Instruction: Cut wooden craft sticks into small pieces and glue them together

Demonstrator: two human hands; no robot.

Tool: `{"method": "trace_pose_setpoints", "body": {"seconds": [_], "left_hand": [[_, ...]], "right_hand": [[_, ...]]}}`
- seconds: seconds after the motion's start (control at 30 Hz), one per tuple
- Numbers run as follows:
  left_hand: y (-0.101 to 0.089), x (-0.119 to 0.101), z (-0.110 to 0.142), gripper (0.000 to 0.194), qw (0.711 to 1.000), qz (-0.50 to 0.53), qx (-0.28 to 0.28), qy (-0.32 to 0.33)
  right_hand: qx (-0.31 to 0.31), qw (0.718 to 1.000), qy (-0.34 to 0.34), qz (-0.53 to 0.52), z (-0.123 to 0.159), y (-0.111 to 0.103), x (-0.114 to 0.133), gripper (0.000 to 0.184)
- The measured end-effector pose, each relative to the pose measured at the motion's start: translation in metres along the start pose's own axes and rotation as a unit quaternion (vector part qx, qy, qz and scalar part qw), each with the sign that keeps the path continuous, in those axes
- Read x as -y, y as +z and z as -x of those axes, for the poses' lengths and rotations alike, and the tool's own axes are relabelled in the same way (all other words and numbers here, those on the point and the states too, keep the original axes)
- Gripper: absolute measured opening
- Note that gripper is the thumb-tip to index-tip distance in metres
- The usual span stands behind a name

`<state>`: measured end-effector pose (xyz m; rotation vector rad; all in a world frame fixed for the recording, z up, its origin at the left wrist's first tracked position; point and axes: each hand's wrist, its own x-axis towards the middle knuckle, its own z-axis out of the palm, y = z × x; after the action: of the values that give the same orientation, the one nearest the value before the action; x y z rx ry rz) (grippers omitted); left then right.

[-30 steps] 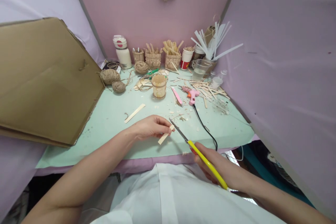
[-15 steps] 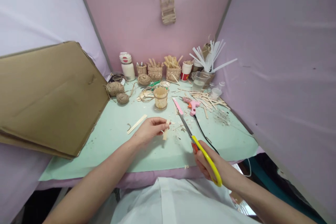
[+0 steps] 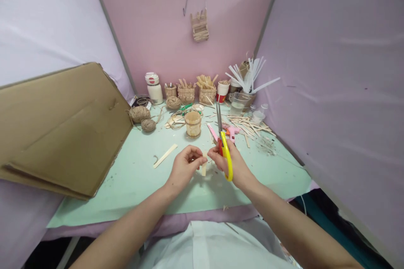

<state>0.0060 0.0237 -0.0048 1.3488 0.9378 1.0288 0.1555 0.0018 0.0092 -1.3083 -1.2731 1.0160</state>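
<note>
Head view. L hand (image 3: 186, 166): reaches in from lower L over the near part of the bench (image 3: 135, 197), forearm angled fwd and inward, wrist roughly in line, back of hand up. Its fingers are nearly closed, thumb against index, pinching the upper end of a short wood strip (image 3: 203, 170); strip hangs approx. upright below the fingertips, betw. the two hands.

R hand (image 3: 232, 163): comes in from lower R, forearm angled fwd and inward, hand turned toward L hand. Its fingers are curled on the scissors (image 3: 226, 155), yellow/red handles; thumb and index tips extend to just beside the strip. Contact w/ strip: cannot tell. Blades point up and away from the person, partly over the pink glue gun (image 3: 232, 131); blade gap too fine to confirm.

Surroundings: small wooden cup (image 3: 193, 124) stands upright beyond L hand. Loose wood strip (image 3: 165, 156) lies flat on bench, L of L hand, w/ a small curled scrap (image 3: 155, 159) beside its near end. Pink-handled tool (image 3: 212, 131) lies betw. cup and glue gun. Strip pile (image 3: 254, 126) is farther R, beyond glue gun.
</note>
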Motion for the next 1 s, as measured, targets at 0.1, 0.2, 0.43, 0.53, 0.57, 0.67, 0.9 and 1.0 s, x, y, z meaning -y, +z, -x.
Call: {"method": "trace_pose_setpoints", "body": {"seconds": [0.1, 0.2, 0.43, 0.53, 0.57, 0.67, 0.9, 1.0], "left_hand": [[0.002, 0.005, 0.001, 0.023, 1.0, -0.006, 0.001, 0.009], [0.003, 0.007, 0.001, 0.021, 1.0, -0.007, 0.01, 0.01], [-0.006, 0.003, 0.0, 0.019, 0.997, -0.018, -0.015, 0.067], [-0.013, 0.002, -0.004, 0.015, 0.998, -0.032, -0.026, 0.041], [-0.014, 0.003, -0.005, 0.016, 0.999, -0.023, -0.02, 0.018], [-0.014, 0.003, -0.007, 0.022, 0.999, 0.01, 0.002, -0.049], [-0.011, 0.001, -0.006, 0.018, 0.995, 0.02, -0.001, -0.098], [-0.013, 0.001, -0.006, 0.019, 0.996, 0.004, -0.004, -0.094]], "right_hand": [[-0.015, 1.0, 0.011, 0.011, -0.005, 0.004, -0.007, 0.032], [-0.015, 1.0, 0.02, 0.005, -0.005, 0.005, -0.009, 0.032], [-0.062, 0.998, 0.024, -0.013, -0.009, 0.0, 0.003, 0.025], [-0.062, 0.998, 0.022, -0.025, -0.01, -0.005, 0.01, 0.024], [-0.059, 0.998, 0.022, -0.028, -0.009, -0.006, 0.012, 0.025], [-0.051, 0.997, 0.023, -0.052, -0.006, -0.006, 0.018, 0.025], [-0.038, 0.996, 0.024, -0.078, -0.006, 0.002, 0.012, 0.027], [-0.05, 0.997, 0.009, -0.062, -0.009, 0.003, 0.001, 0.027]]}}
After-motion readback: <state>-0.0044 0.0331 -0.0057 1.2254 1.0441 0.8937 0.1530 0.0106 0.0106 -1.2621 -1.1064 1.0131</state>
